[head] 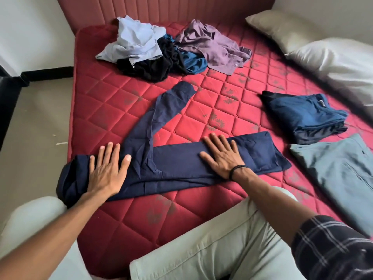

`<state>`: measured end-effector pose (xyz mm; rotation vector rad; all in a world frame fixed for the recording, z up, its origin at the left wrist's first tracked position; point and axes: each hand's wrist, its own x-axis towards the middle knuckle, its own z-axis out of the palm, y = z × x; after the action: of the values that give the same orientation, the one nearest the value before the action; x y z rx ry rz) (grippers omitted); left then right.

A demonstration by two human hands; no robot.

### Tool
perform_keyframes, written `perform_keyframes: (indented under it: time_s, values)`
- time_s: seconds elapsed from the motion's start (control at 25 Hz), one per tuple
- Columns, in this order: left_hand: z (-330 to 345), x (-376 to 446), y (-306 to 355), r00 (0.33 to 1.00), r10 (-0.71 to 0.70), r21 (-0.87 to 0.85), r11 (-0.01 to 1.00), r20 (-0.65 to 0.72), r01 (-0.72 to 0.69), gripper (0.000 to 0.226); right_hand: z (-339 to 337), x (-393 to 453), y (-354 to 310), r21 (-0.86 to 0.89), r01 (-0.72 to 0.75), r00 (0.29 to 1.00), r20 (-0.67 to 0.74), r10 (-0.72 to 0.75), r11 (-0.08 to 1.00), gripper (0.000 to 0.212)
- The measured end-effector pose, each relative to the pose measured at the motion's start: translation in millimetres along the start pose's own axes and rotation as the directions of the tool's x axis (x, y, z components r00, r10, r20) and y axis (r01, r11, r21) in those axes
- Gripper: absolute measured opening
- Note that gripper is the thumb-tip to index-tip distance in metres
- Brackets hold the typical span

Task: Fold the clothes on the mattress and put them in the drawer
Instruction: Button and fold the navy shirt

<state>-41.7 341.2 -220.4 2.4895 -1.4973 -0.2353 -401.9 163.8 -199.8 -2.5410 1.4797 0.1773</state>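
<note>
A navy long-sleeved garment (177, 164) lies folded into a long strip across the red quilted mattress (121, 229), one sleeve (161, 110) stretching away toward the pile. My left hand (107, 170) presses flat on its left end, fingers spread. My right hand (222, 156) lies flat on the right part, fingers straight. A heap of unfolded clothes (167, 49) in light blue, black, teal and purple sits at the far end. A folded blue stack (304, 116) and a folded grey-blue garment (339, 170) rest at the right.
Two pillows (323, 49) lie along the right wall. A padded red headboard (161, 9) stands behind the pile. My knee in pale trousers (212, 249) rests on the mattress's near edge. Bare floor (34, 128) runs along the left side. No drawer is in view.
</note>
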Motion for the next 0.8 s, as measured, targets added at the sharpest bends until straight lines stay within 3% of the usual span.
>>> perform_keyframes:
  time_s: [0.16,0.32,0.44,0.56,0.68,0.8]
  values:
    - [1.1,0.4,-2.4,0.998,0.009,-0.030,0.999,-0.060,-0.011,0.091,-13.6,4.4,77.4,0.056,-0.380,0.925,0.047,0.378,0.923,0.075]
    - [-0.5,2.6,-3.3,0.999,-0.001,-0.119,0.993,-0.050,-0.005,0.094,-24.5,-2.3,120.6,0.034,-0.598,0.797,0.135,0.589,0.801,0.093]
    - [0.0,2.4,-3.9,0.997,0.009,-0.111,0.994,-0.076,-0.017,0.091,-49.9,26.0,110.1,0.000,-0.659,0.746,0.125,0.654,0.752,0.091]
    - [9.0,-3.8,0.2,0.969,0.075,0.031,0.997,-0.234,-0.069,0.074,-82.6,74.7,57.6,0.087,-0.539,0.842,0.022,0.540,0.838,0.075]
    - [12.3,-7.6,6.7,0.949,0.058,0.059,0.997,-0.309,-0.042,0.065,-95.5,129.7,-25.6,0.208,-0.227,0.973,-0.001,0.233,0.951,0.070]
    - [14.2,-7.0,9.5,0.936,0.042,0.046,0.999,-0.349,-0.027,0.062,-96.8,186.9,-107.7,0.275,-0.022,0.996,-0.078,0.045,0.961,0.059]
